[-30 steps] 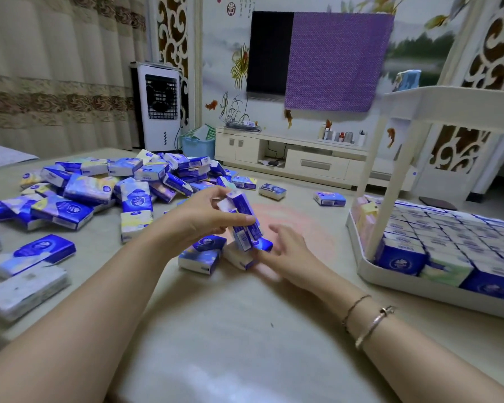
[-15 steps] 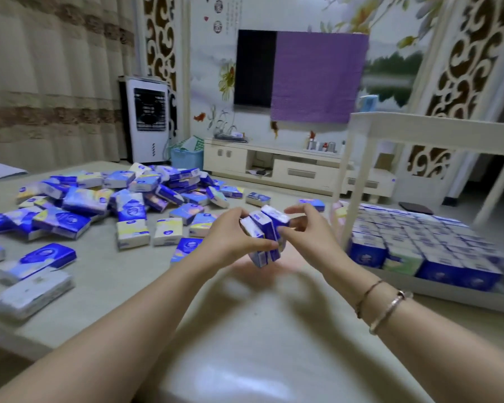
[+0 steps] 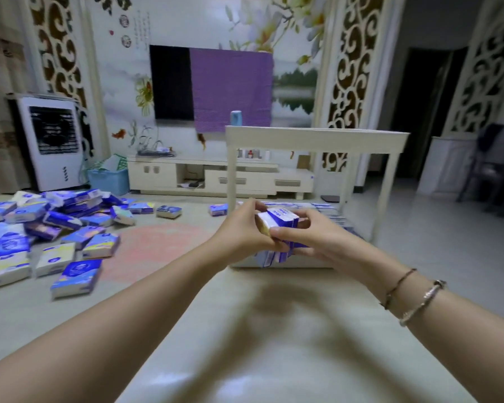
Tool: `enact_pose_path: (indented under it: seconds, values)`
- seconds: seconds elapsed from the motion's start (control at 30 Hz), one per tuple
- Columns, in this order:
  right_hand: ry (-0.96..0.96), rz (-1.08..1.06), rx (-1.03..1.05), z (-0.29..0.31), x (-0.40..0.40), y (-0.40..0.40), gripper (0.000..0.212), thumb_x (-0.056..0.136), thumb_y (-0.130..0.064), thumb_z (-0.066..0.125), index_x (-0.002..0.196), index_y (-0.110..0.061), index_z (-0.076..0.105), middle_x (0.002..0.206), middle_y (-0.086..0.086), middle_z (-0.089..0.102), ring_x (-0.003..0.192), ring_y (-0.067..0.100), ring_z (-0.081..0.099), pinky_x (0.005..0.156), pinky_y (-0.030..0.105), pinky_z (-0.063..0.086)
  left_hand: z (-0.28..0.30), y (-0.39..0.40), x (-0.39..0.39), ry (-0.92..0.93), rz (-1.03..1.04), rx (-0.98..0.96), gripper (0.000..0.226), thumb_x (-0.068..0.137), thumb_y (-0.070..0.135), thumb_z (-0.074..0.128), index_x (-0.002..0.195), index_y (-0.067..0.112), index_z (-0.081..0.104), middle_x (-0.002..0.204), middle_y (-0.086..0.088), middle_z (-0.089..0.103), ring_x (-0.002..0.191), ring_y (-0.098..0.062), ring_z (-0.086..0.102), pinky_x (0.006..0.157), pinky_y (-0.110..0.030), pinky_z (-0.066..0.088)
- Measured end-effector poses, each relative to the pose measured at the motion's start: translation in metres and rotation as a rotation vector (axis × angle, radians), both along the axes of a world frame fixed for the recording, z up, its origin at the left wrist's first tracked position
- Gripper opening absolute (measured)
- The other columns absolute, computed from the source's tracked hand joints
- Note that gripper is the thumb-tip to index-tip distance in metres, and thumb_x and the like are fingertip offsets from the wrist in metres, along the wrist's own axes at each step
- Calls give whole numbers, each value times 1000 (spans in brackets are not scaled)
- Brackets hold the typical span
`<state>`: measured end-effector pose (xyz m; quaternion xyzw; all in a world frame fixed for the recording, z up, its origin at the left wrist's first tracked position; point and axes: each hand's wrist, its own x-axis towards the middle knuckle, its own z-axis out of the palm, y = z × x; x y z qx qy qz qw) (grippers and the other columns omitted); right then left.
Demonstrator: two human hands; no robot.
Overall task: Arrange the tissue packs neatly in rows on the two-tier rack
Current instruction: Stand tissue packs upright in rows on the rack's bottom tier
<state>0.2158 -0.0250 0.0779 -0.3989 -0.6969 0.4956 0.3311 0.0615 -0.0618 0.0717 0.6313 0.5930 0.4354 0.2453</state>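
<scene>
My left hand [image 3: 242, 228] and my right hand [image 3: 314, 239] together grip a small stack of blue-and-white tissue packs [image 3: 280, 221], held in the air at the front of the white two-tier rack [image 3: 314, 139]. The rack's lower tier holds rows of packs [image 3: 329, 213], mostly hidden behind my hands. Its upper tier shows only as a white edge from this low angle. A loose heap of tissue packs [image 3: 56, 225] lies on the floor to the left.
Two single packs [image 3: 168, 211] lie on the floor between the heap and the rack. A white air cooler [image 3: 51, 141], a blue basket [image 3: 109, 180] and a low TV cabinet [image 3: 216, 177] stand along the back wall. Open tiled floor stretches to the right.
Both hands lifted the packs off the floor, gathered them into one stack and carried it right to the rack. The view turned right and rose.
</scene>
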Motion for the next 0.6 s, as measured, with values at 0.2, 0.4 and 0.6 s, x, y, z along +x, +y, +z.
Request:
enact_pose_path:
  seconds: [0.2,0.4,0.6]
  values:
    - [-44,-55,-7,5,52,26,38,76,-17,79,109,-10,61,95,9,71,84,20,70,77,33,59,11,26,47,-77,-172,-130,84,67,-6,78,137,18,39,116,-10,62,94,-18,63,84,-32,54]
    - [-399,-412,424,22,82,64,59,67,-25,81,112,-15,44,103,3,55,87,16,58,65,28,50,11,68,65,229,-180,-49,72,83,-1,61,146,18,31,145,1,44,111,-14,57,88,-25,47]
    - [-725,-336,435,20,89,87,69,72,-30,80,124,-15,38,101,-2,49,81,9,54,55,18,43,-20,97,50,747,-148,-141,68,92,56,46,151,36,17,159,5,17,146,-21,18,117,-42,20]
